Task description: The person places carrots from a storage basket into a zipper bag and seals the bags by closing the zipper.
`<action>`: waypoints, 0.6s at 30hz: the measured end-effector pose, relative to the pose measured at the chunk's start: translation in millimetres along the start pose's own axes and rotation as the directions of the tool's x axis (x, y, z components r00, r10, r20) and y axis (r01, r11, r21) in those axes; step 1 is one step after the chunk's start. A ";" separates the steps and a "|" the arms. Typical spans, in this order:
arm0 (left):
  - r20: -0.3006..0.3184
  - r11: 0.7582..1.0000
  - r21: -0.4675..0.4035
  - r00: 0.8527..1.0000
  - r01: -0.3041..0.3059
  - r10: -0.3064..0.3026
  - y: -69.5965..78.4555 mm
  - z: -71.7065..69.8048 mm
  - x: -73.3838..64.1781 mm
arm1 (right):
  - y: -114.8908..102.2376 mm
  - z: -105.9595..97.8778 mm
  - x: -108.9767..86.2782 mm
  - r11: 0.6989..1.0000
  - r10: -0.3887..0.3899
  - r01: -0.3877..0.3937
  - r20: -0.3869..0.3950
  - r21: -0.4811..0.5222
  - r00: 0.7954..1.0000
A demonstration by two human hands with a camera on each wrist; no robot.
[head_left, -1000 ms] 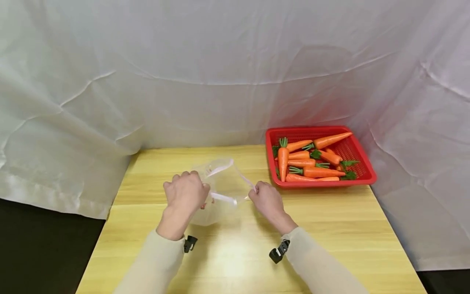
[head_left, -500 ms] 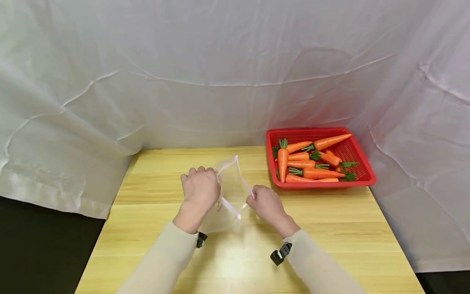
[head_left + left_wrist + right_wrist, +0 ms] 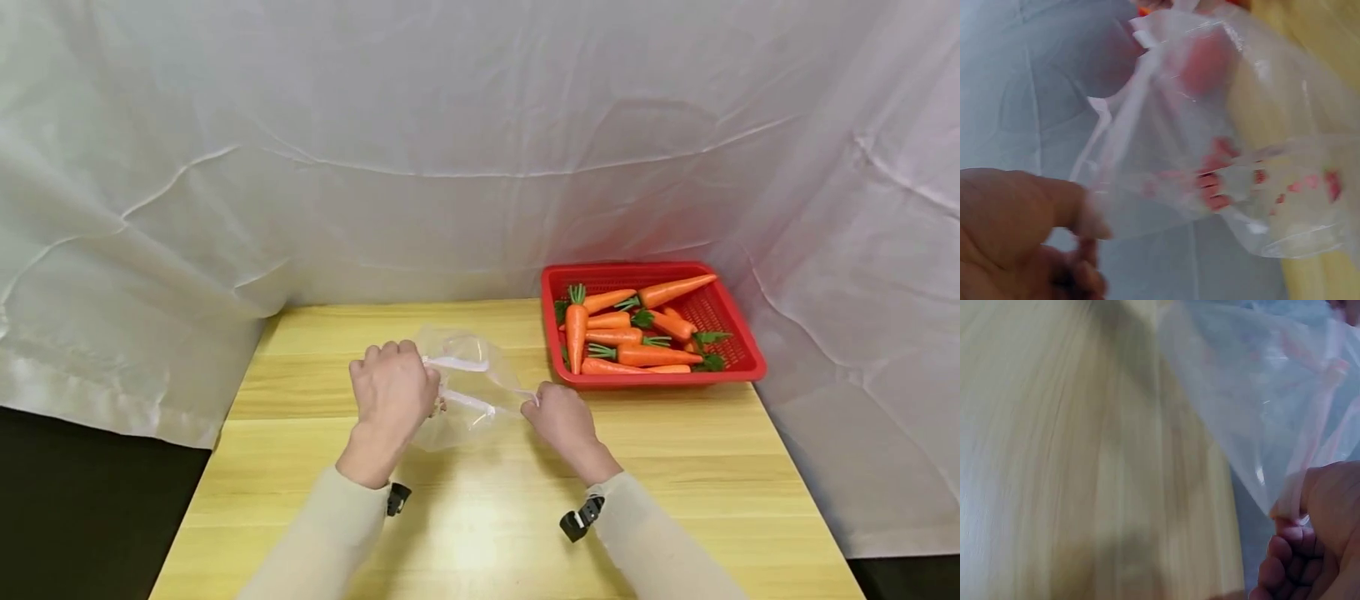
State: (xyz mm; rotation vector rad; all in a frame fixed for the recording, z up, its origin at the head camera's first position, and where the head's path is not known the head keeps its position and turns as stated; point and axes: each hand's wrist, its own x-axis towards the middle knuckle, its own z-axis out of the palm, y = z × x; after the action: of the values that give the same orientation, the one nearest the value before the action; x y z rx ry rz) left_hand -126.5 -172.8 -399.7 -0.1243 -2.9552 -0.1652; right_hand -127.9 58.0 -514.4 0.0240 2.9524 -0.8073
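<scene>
A clear plastic bag (image 3: 468, 421) with whitish strips along its mouth is stretched between both hands above the table. My left hand (image 3: 393, 392) pinches its left edge; thumb and finger meet on the film in the left wrist view. Red printed marks show on the bag's side (image 3: 1213, 187) there. At the opposite edge my right hand (image 3: 562, 417) pinches a corner, fingers curled, as the right wrist view also shows (image 3: 1316, 531). The mouth gapes slightly between the two strips. To the right stands a red plastic basket (image 3: 750, 362) holding several orange carrots (image 3: 660, 356) with green tops.
The basket sits at the back right corner of the wooden table (image 3: 480, 542), close beyond my right hand. A pale grey cloth (image 3: 420, 225) hangs behind the table and along its sides.
My left hand moved right, then back a little left; my right hand shifted slightly right. The bag's mouth swung and is narrower than half a second ago. The basket stayed put.
</scene>
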 end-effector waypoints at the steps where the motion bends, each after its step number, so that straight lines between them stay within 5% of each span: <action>1: 0.049 1.000 0.012 0.999 0.016 -0.016 -0.1 -6.7 -1.9 | -2.4 0.8 0.1 1.000 -0.014 0.014 0.013 0.022 1.000; 5: 0.240 0.998 0.054 0.970 -0.044 0.030 14.6 -29.1 -11.3 | -17.8 3.6 -1.8 0.980 -0.156 0.145 0.066 0.138 0.986; 8: 0.248 0.994 0.051 0.965 -0.098 0.083 28.2 -29.9 -13.4 | -28.3 8.9 -3.5 0.955 -0.226 0.206 0.073 0.212 0.971; 12: 0.193 0.990 0.069 0.975 -0.123 0.108 31.5 -3.1 -4.3 | -31.0 23.5 -5.3 0.953 -0.236 0.214 0.083 0.215 0.968; 18: 0.264 0.980 0.142 0.960 -0.138 0.097 16.6 42.8 7.9 | -18.7 39.3 -9.6 0.990 -0.121 0.112 0.110 0.085 0.987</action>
State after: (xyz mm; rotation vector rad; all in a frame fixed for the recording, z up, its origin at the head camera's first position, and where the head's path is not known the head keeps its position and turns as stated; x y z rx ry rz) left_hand -140.1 -150.7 -438.4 -0.3222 -3.1896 0.1120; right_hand -116.1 21.9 -537.8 -0.1855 2.8341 -0.9071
